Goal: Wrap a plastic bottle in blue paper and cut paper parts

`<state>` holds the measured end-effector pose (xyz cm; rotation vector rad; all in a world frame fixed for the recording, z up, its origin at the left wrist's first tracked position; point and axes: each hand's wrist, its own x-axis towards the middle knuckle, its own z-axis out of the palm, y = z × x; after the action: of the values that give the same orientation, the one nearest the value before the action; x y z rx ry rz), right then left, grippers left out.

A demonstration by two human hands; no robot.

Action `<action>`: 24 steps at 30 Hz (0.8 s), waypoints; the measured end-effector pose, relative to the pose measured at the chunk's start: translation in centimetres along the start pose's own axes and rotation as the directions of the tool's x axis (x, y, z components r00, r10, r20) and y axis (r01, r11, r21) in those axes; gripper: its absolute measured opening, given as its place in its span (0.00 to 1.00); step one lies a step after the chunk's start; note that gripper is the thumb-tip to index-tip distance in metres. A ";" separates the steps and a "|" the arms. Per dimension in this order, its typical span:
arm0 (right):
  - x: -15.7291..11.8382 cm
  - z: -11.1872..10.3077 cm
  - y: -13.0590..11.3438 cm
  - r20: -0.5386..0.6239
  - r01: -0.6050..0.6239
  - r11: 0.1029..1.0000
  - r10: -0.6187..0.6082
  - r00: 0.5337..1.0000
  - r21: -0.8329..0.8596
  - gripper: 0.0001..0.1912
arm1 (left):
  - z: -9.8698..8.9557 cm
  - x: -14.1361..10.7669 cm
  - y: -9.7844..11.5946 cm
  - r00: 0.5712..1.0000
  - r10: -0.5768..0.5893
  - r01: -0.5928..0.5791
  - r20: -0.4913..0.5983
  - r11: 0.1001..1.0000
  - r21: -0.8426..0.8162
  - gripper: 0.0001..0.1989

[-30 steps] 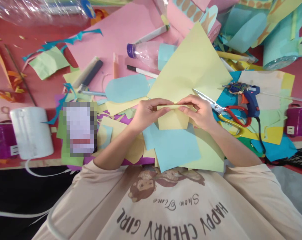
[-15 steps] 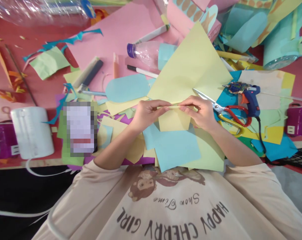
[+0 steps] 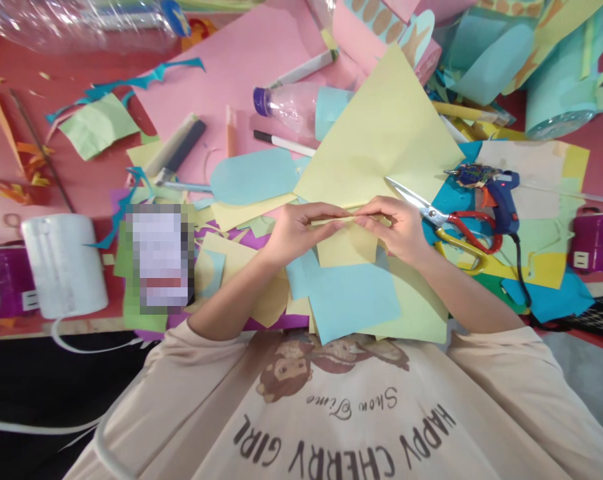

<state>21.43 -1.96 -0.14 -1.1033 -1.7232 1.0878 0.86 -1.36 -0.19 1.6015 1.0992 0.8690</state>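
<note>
A small pale yellow paper (image 3: pixel 346 251) is pinched along its top edge between the thumb and fingers of my left hand (image 3: pixel 301 230) and my right hand (image 3: pixel 394 227). The fingertips of both hands nearly meet at its folded edge. Behind them lies a large light yellow sheet (image 3: pixel 386 127), with a corner pointing away. Below the held paper is a light blue sheet (image 3: pixel 354 297). Open-bladed scissors (image 3: pixel 434 215) with red and yellow handles rest just right of my right hand.
A blue glue gun (image 3: pixel 504 200) lies at the right. Beyond my hands are a plastic bottle (image 3: pixel 291 107) and a black-capped marker (image 3: pixel 284 142). A blurred phone (image 3: pixel 160 257) and a white device (image 3: pixel 65 265) sit at the left, among paper scraps.
Both hands have shifted slightly, their fingertips closer together along the paper's edge. The held paper hangs a little lower and its top edge is slightly tilted.
</note>
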 end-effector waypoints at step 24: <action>0.8 -0.9 0.2 -0.091 -0.171 0.964 0.192 0.977 0.203 0.08 | -0.7 0.6 -0.4 0.979 -0.096 0.093 -0.181 0.995 -0.022 0.17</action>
<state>22.07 -0.95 0.12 -1.1904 -1.4183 1.2556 0.28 -0.56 -0.37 1.4677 1.2839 0.9718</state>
